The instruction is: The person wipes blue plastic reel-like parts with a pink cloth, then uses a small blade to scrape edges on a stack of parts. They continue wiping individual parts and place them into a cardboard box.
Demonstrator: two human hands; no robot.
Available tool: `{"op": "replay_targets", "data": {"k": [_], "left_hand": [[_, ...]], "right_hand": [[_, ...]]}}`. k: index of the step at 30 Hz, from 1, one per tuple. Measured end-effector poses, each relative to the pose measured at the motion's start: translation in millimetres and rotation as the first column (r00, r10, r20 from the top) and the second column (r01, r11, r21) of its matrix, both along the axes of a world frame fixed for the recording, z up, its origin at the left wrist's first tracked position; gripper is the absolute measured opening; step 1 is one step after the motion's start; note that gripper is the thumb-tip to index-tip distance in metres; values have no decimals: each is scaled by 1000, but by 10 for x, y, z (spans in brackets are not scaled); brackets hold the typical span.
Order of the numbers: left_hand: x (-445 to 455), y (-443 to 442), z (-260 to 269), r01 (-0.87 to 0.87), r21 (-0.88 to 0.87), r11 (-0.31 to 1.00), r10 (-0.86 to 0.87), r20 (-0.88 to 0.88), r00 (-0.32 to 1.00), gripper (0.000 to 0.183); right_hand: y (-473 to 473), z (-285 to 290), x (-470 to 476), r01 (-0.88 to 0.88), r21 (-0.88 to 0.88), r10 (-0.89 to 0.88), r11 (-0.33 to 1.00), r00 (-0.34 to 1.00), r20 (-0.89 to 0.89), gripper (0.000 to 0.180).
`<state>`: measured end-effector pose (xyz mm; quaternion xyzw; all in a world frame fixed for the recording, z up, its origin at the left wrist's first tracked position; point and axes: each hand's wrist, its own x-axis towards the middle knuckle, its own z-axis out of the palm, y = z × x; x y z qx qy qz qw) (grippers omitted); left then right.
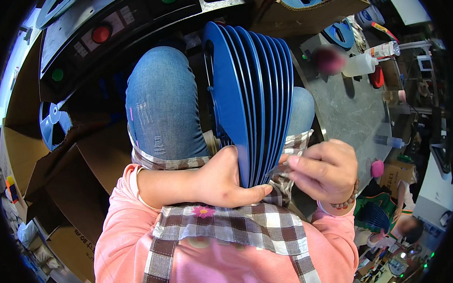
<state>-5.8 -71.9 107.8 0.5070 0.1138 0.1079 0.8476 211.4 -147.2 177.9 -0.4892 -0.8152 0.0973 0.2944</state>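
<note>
A stack of several blue plastic reels (247,104) stands on edge between my knees, the discs fanned apart at the top and close together near my body. My left hand (228,179) grips the near end of the stack, its thumb lying across the lower edges. Just right of that end, my right hand (325,170) has its thumb and fingertips pinched on what looks like a thin clear plastic strip (278,169), which reaches the discs' edges. Whether the strip is stuck to them I cannot tell. The far sides of the reels are hidden.
A machine panel with a red button (101,34) is at upper left. Open cardboard cartons (96,162) stand left, one holding a blue reel (54,126). On the grey table (349,105) at right are a white bottle (360,65) and another reel (339,34). Another person (386,213) sits at far right.
</note>
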Motion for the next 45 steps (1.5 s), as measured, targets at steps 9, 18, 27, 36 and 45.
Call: {"op": "replay_targets", "data": {"k": [9, 18, 27, 36, 45], "left_hand": [[14, -1, -20, 17, 21, 1000, -17, 18, 1000, 67], [12, 38, -17, -33, 263, 964, 12, 82, 997, 65], [11, 34, 6, 20, 108, 994, -23, 27, 999, 64], [-1, 36, -8, 33, 52, 998, -34, 11, 999, 68], [-2, 28, -9, 66, 66, 996, -64, -34, 997, 65]], "right_hand": [[61, -30, -28, 59, 64, -52, 996, 994, -99, 41], [60, -7, -27, -75, -5, 75, 997, 996, -53, 37], [95, -28, 49, 105, 55, -98, 993, 988, -119, 38], [102, -17, 65, -30, -20, 28, 999, 995, -94, 38], [117, -20, 49, -7, 31, 11, 1000, 992, -129, 39]]}}
